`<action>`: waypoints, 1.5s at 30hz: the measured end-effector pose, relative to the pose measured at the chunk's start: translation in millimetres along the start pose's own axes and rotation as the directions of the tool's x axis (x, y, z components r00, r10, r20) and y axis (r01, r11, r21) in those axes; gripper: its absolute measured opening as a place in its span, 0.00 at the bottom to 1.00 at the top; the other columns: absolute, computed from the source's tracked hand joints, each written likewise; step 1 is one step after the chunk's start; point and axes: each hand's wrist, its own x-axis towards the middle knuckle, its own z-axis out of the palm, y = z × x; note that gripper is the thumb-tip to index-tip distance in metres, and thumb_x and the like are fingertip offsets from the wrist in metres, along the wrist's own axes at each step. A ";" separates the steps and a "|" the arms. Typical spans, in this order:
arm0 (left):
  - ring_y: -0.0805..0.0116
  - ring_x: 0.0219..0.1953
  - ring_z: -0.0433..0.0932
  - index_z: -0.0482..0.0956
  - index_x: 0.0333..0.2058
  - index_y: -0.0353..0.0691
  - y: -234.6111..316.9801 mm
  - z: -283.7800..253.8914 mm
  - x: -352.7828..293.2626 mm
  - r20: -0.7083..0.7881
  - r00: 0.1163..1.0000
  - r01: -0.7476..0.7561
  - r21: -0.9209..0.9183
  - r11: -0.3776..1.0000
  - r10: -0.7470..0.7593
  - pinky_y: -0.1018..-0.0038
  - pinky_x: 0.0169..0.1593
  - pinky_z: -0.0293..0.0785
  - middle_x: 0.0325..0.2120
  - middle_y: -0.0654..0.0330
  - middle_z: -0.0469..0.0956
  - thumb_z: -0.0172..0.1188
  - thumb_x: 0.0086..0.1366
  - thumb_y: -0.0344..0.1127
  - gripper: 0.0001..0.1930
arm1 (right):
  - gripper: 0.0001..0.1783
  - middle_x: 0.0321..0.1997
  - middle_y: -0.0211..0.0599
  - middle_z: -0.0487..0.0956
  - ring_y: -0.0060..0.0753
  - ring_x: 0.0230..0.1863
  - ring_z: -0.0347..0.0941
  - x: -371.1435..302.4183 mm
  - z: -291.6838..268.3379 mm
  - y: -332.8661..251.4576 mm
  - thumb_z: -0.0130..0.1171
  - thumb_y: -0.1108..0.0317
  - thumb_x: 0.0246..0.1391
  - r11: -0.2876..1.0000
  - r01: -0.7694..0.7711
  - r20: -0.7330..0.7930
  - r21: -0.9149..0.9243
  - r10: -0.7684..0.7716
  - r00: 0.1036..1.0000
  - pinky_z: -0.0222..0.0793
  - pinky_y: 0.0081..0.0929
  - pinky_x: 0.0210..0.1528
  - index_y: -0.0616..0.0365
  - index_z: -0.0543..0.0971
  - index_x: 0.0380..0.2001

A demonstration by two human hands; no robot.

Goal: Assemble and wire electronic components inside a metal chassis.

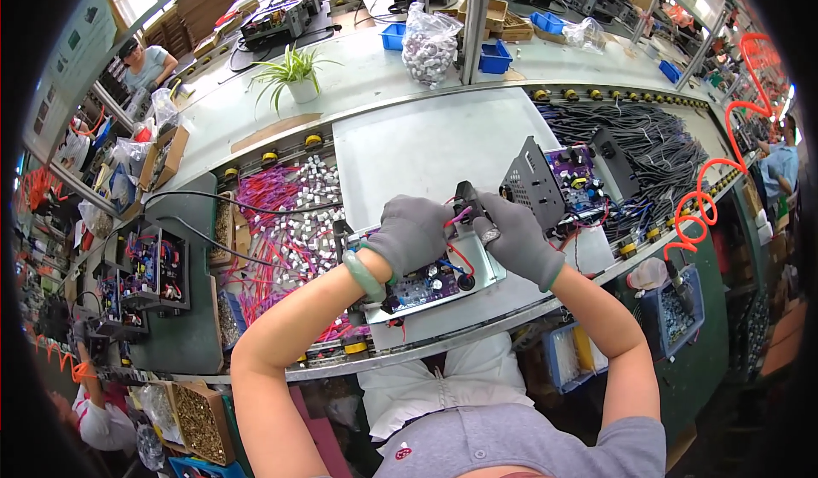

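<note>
Both hands wear grey gloves and meet over an open metal chassis (488, 272) with a purple circuit board (415, 291) inside. My left hand (411, 233) is closed, its fingertips pinching a short purple wire (461, 215). Closed around a small black part (465, 192) is my right hand (521, 244); the part's exact kind is partly hidden by the fingers. A red wire (463, 256) loops down between the hands into the chassis. Just right of my right hand stands another unit with a perforated black panel (537, 181) and a purple board (573, 175).
Bundled purple and red wires with white connectors (294, 214) fill the left tray. Black cables (635, 150) heap at the right. A coiled orange hose (700, 197) hangs at right. A potted plant (302, 89) and a bag of parts (429, 48) stand beyond. Other people work nearby.
</note>
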 end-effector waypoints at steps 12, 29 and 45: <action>0.41 0.32 0.78 0.82 0.32 0.41 -7.3 7.4 20.2 -0.098 0.984 -0.158 -0.112 0.981 0.148 0.51 0.38 0.73 0.26 0.44 0.79 0.58 0.59 0.37 0.08 | 0.29 0.42 0.52 0.81 0.52 0.42 0.79 -6.0 -0.1 3.1 0.54 0.68 0.52 1.000 -0.018 -0.115 -0.018 0.016 0.993 0.74 0.44 0.45 0.59 0.70 0.60; 0.63 0.24 0.77 0.78 0.31 0.33 -20.7 9.6 -10.1 -0.180 0.983 -0.107 -0.507 0.855 0.016 0.66 0.31 0.72 0.21 0.53 0.78 0.54 0.65 0.28 0.06 | 0.27 0.32 0.50 0.80 0.52 0.34 0.79 3.2 18.1 -14.1 0.56 0.66 0.52 0.993 -0.113 -0.113 0.041 0.117 0.987 0.73 0.45 0.35 0.58 0.74 0.57; 0.46 0.32 0.80 0.81 0.32 0.41 -5.0 -3.6 -2.1 -0.113 0.984 -0.133 0.056 0.990 0.138 0.56 0.37 0.76 0.28 0.50 0.80 0.60 0.60 0.37 0.07 | 0.16 0.33 0.51 0.79 0.55 0.34 0.77 -4.4 16.5 0.8 0.53 0.67 0.57 0.994 0.015 -0.181 0.113 0.006 0.983 0.71 0.48 0.37 0.58 0.75 0.48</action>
